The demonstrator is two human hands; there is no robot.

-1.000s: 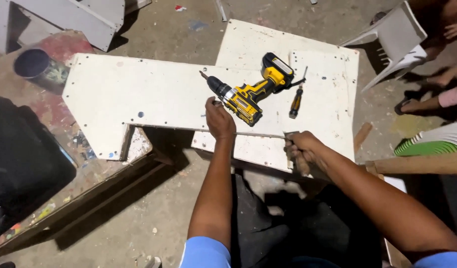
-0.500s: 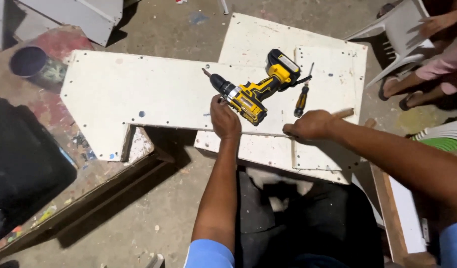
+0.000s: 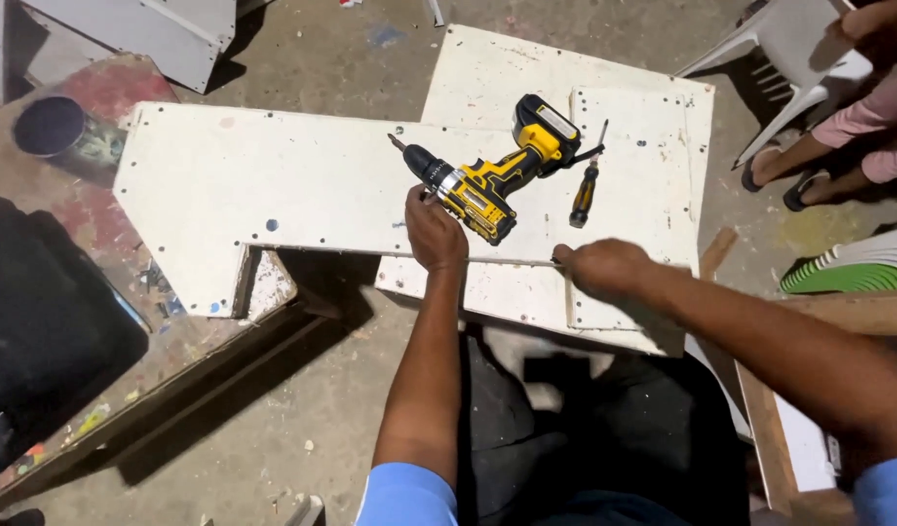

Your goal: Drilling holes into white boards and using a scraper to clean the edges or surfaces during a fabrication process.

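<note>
My left hand [image 3: 435, 230] rests on the front edge of a long white notched board [image 3: 273, 185], knuckles up, with its fingertips hidden. They sit right beside the chuck of a yellow and black cordless drill [image 3: 492, 175] lying on the board. My right hand [image 3: 604, 269] is closed at the same edge further right, pinching the end of a thin pale strip [image 3: 512, 260] that runs along the edge between the two hands. A black and orange screwdriver [image 3: 585, 191] lies just right of the drill. A second white board [image 3: 643, 127] lies under the first.
A white plastic chair [image 3: 799, 49] and another person's legs and sandals [image 3: 828, 161] are at the upper right. A green and white stack [image 3: 853, 268] sits at the right edge, and a wooden frame [image 3: 765, 419] lies below it. A dark round can [image 3: 47, 127] and a black bag [image 3: 39, 331] are on the left.
My right hand has come up from below the board to its front edge. My left hand stays beside the drill. The view has shifted slightly.
</note>
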